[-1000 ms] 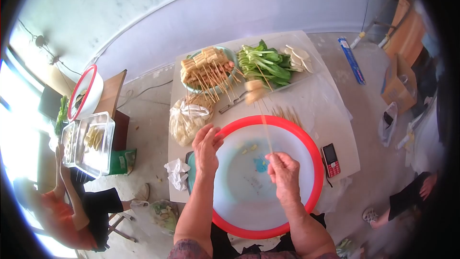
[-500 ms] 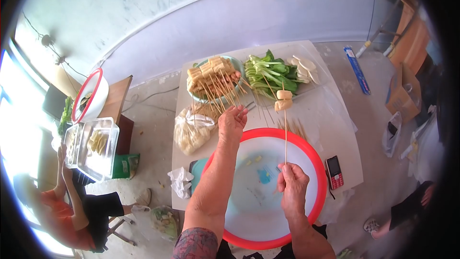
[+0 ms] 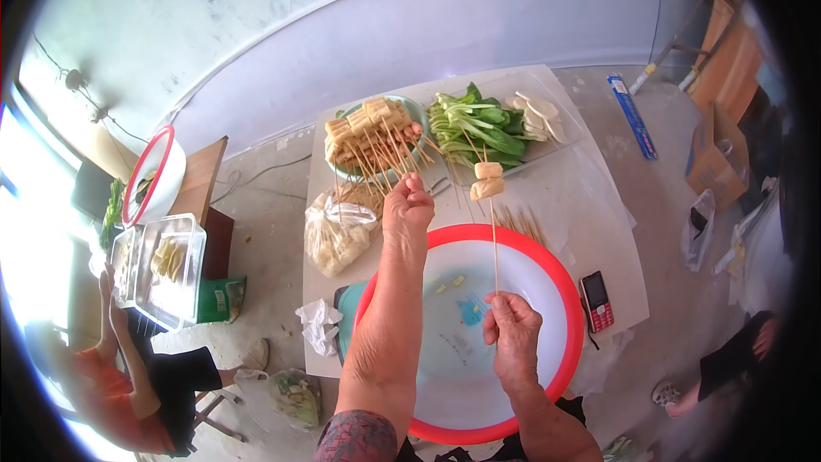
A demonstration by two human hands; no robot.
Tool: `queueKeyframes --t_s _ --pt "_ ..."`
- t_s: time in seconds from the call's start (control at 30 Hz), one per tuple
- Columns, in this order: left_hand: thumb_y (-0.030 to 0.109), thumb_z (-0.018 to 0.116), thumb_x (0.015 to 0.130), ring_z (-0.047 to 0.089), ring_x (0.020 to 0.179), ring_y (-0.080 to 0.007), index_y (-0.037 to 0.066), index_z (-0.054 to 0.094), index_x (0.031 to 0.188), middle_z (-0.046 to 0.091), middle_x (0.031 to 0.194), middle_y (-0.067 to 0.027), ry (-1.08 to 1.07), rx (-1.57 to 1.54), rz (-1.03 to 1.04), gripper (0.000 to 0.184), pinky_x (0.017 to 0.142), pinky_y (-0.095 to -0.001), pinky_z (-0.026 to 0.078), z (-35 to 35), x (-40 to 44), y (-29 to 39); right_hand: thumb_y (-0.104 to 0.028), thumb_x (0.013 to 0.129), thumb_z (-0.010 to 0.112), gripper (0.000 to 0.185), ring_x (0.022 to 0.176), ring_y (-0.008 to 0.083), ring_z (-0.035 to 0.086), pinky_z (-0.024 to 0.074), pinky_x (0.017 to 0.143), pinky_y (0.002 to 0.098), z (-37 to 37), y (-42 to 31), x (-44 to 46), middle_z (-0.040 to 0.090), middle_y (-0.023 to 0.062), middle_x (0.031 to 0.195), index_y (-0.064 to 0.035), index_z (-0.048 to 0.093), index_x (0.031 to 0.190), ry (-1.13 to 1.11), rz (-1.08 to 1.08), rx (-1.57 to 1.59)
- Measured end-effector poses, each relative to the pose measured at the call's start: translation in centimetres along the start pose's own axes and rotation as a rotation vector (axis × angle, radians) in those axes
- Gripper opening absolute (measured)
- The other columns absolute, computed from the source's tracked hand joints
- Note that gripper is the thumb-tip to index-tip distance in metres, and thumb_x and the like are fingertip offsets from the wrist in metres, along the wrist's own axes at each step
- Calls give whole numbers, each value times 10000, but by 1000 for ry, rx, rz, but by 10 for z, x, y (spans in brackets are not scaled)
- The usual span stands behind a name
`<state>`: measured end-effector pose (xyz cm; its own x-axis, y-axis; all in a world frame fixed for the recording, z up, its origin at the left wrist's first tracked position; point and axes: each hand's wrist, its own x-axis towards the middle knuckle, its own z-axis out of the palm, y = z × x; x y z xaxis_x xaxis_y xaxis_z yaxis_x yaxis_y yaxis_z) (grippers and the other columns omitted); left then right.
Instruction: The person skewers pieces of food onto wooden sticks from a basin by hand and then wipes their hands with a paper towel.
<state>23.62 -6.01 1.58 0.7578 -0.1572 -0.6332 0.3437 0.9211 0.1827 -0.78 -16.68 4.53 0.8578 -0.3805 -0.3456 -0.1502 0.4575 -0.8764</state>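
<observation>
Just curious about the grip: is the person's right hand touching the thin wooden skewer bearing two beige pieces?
Touching. The head view shows the right hand pinching the skewer by its lower end.

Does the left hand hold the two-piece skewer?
No, the right hand grips the skewer near its lower end.

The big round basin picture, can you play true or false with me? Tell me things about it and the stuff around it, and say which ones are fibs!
1. The right hand holds a skewer with pale food pieces on it. True.
2. The basin has a green rim. False: its rim is red.
3. Leafy greens lie on the table, beyond the basin. True.
4. The phone is inside the basin. False: the phone lies on the table, to the right of the basin.
</observation>
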Motion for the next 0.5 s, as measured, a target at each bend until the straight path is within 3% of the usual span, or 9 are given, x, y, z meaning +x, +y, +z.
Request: queueKeyframes --t_s 0.13,0.27,0.5 --pt "86 525 877 551 480 -60 58 542 845 597 701 -46 -97 -253 -62 47 329 -158 372 4 -13 1 -159 920 526 187 456 70 394 335 429 206 -1 5 1 498 16 586 13 595 901 4 34 42" --pt "41 488 858 549 484 -54 48 536 854 596 727 -55 -157 -216 30 49 328 -154 374 18 -21 14 -155 918 528 186 460 73 399 341 432 207 -2 4 1 500 18 589 19 592 906 10 59 73" --pt "-5 480 828 539 494 -69 -2 514 860 572 760 -109 -329 -210 -18 47 335 -158 386 39 -48 51 -161 919 526 188 477 72 397 337 453 199 -2 -1 -2 496 15 600 13 595 917 -12 75 48"
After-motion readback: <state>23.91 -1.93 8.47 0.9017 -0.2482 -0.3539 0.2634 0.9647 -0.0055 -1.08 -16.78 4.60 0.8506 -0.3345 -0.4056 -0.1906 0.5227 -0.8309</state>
